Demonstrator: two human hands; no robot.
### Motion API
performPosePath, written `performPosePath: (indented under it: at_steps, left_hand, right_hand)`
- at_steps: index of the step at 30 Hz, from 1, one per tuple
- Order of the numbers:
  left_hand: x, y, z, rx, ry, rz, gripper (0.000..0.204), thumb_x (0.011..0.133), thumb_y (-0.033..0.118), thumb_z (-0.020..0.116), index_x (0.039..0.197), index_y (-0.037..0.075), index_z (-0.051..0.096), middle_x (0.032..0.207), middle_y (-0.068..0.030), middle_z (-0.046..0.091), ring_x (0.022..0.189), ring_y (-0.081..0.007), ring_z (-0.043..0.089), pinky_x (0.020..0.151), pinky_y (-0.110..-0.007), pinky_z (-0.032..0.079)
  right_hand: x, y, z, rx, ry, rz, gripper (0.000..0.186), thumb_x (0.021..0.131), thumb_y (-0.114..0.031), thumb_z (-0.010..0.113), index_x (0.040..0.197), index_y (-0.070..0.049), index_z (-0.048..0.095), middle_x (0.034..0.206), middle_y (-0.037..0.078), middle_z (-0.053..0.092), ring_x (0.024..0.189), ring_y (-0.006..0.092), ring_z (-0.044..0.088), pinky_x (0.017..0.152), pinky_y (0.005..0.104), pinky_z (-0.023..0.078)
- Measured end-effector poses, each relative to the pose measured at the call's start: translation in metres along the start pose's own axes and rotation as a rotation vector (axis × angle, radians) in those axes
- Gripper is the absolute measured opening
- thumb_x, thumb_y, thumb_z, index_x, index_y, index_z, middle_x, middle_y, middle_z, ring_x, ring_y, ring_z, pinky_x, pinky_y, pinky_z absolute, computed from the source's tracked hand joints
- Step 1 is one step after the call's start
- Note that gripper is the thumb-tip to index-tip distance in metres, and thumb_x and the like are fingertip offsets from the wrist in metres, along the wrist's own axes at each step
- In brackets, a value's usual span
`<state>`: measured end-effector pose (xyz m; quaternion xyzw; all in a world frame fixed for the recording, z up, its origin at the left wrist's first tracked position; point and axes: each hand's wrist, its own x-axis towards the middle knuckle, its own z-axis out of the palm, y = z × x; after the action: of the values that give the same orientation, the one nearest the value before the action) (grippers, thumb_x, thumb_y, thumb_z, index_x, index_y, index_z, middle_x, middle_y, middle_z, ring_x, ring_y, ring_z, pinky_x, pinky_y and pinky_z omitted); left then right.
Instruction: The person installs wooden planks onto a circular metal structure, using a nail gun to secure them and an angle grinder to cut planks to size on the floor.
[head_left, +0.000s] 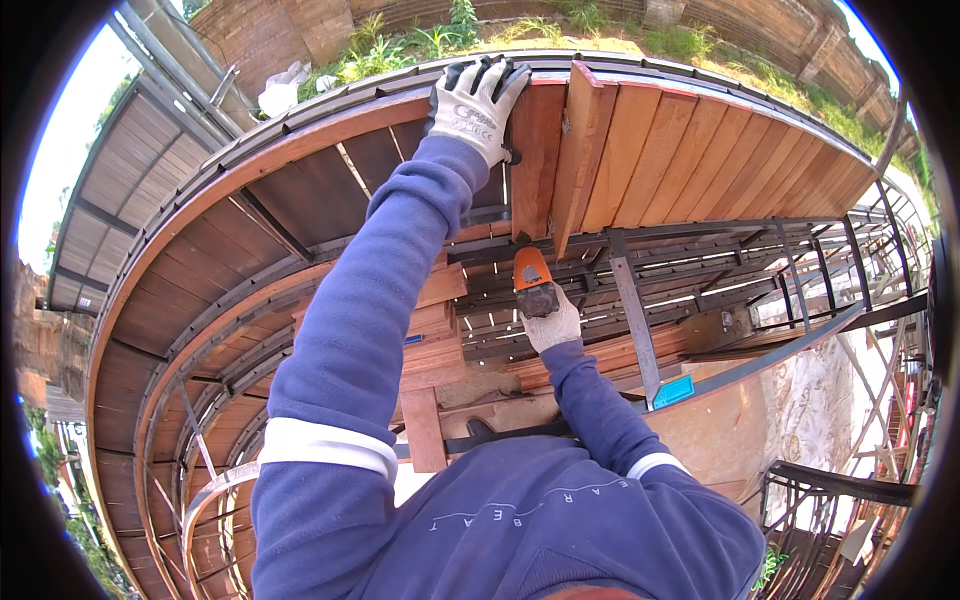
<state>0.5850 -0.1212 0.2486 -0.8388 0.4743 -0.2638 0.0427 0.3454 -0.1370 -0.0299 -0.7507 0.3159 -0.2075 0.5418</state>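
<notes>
My left hand (474, 112), in a pale glove with dark fingertips, reaches to the far metal rim beside a reddish-brown wooden plank (538, 160). Its fingers are spread and the thumb lies by the plank's left edge. Another plank (580, 150) stands tilted on edge just to the right. Lower down, my gloved right hand (552, 322) is closed on an orange-and-black tool (534, 272). The tool's orange end points toward the near end of the planks; its exact kind is unclear.
Fitted planks (700, 160) run along the curve to the right. Stacked boards (432, 335) lie below my left forearm. A metal post (634, 320) rises near my right arm, with a teal object (672, 392) at its foot. Curved wooden tiers (150, 330) fill the left.
</notes>
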Motion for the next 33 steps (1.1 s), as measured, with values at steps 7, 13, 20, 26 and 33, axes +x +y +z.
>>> performPosePath:
  at_steps: [7,13,20,26,33]
  left_hand:
    - [0.001,-0.002,0.001,-0.014,-0.003,-0.010,0.118,0.060,0.060,0.089,0.157,0.029,0.030,0.156,-0.0066,0.039,0.146,-0.0289,0.032,0.119,-0.052,0.024]
    - [0.001,0.000,0.000,-0.026,-0.014,-0.002,0.119,0.059,0.061,0.089,0.158,0.029,0.029,0.155,-0.0071,0.038,0.147,-0.0298,0.031,0.119,-0.052,0.024]
    - [-0.002,-0.004,-0.001,-0.071,-0.007,0.011,0.124,0.057,0.058,0.091,0.159,0.030,0.026,0.157,-0.0063,0.037,0.147,-0.0307,0.031,0.120,-0.052,0.023]
    - [0.000,-0.006,-0.001,-0.070,-0.031,0.009,0.131,0.054,0.060,0.091,0.161,0.031,0.021,0.158,-0.0082,0.035,0.148,-0.0311,0.029,0.121,-0.051,0.021]
    - [0.000,-0.009,0.026,-0.124,0.138,0.009,0.142,0.049,0.058,0.093,0.162,0.015,0.017,0.159,-0.0111,0.031,0.150,-0.0317,0.024,0.124,-0.050,0.018]
  right_hand:
    - [-0.008,-0.032,-0.008,0.134,-0.010,-0.035,0.049,0.088,-0.009,0.071,0.135,-0.004,0.058,0.120,0.011,0.069,0.107,0.0188,0.068,0.094,0.0292,0.052]
    - [-0.007,-0.028,-0.016,0.099,0.007,0.021,0.043,0.092,-0.008,0.067,0.134,-0.003,0.058,0.118,0.009,0.069,0.105,0.0176,0.066,0.094,0.0284,0.051]
    - [-0.012,-0.048,-0.023,-0.091,0.035,-0.011,0.038,0.086,-0.011,0.072,0.122,-0.004,0.063,0.108,0.011,0.072,0.098,0.0240,0.071,0.087,0.0320,0.054]
    - [-0.005,-0.113,-0.042,-0.215,0.137,-0.404,0.025,0.079,-0.011,0.074,0.102,-0.005,0.068,0.091,0.012,0.073,0.088,0.0276,0.073,0.078,0.0358,0.057]
    - [0.010,-0.180,-0.068,-0.072,0.153,-0.411,0.008,0.082,-0.008,0.070,0.086,-0.001,0.068,0.067,0.007,0.066,0.059,0.0180,0.066,0.057,0.0328,0.051]
